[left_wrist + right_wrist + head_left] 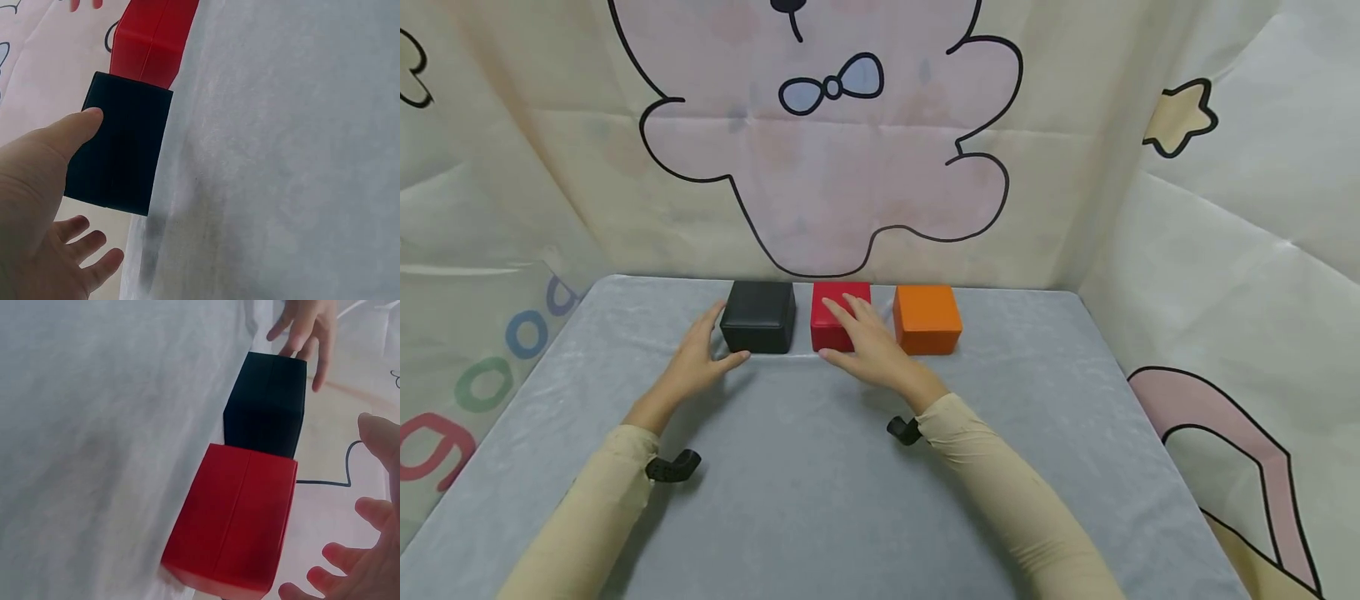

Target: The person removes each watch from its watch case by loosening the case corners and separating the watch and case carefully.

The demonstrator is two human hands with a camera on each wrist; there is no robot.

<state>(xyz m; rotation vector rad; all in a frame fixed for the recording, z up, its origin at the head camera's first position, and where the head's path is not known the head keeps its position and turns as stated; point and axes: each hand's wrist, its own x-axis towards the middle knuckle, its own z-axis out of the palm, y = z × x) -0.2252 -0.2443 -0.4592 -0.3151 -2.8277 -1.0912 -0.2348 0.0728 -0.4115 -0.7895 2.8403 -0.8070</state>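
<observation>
A black box (758, 318), a red box (829, 327) and an orange box (928, 320) stand in a row along the table's far edge. My left hand (695, 365) is at the black box's left side, thumb near its front and fingers spread along the side. In the left wrist view the thumb overlaps the black box (122, 150). Over the right part of the red box reaches my right hand (876, 350), its fingers spread and reaching toward the back. The right wrist view shows these fingers beside the red box (234, 519), gripping nothing.
A grey cloth covers the table (805, 483). Behind the boxes rises a printed curtain (850, 175) with a pink cartoon figure, and more curtain hangs at both sides. Dark wrist mounts (673, 467) stick out from the sleeves.
</observation>
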